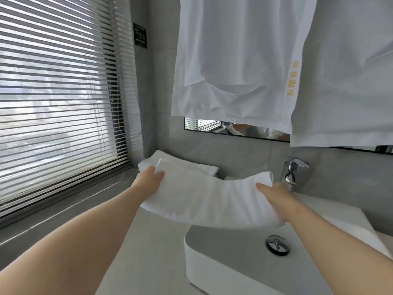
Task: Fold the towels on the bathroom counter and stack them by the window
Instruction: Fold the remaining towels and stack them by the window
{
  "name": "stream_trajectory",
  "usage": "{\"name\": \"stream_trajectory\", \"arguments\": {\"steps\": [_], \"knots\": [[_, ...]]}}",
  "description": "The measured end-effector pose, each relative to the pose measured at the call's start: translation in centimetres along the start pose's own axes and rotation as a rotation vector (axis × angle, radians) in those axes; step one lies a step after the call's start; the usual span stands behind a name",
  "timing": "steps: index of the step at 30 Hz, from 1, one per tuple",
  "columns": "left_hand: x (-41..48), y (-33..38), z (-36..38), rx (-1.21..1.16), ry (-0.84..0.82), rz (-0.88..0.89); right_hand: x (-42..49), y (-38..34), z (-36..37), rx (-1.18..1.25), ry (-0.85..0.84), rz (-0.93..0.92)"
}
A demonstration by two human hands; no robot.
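- Gripping a folded towel (204,194) at both ends: left hand (150,177) is pinching the left end, thumb on top, and right hand (274,193) is clasping the right end the same way.
- Towel is hanging in the air over the counter (153,241) and the sink (223,252) rim, its middle sagging.
- Stack (191,165) is lying in the corner by the blinds (57,92), just behind the left hand.
- Tap (294,171) is standing just beyond the right hand.
- White cloths (234,60) are hanging above, covering most of the mirror (204,124).
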State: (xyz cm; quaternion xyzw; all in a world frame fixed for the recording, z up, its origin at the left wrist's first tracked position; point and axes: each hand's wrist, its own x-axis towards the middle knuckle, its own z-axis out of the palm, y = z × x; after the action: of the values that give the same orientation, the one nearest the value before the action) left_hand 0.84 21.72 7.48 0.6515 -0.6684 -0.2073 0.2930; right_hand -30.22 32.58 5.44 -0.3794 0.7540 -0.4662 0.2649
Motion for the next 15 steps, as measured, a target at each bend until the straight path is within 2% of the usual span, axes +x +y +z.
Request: {"name": "stream_trajectory", "arguments": {"steps": [10, 15], "knots": [[0.0, -4.8, -1.5, -0.058, 0.013, -0.073, 0.2, -1.1, 3.7, 0.044, -0.133, 0.009], [1.4, -4.9, -2.2, -0.142, -0.073, -0.176, 1.4, -1.6, 5.1, 0.156, -0.237, 0.046]]}}
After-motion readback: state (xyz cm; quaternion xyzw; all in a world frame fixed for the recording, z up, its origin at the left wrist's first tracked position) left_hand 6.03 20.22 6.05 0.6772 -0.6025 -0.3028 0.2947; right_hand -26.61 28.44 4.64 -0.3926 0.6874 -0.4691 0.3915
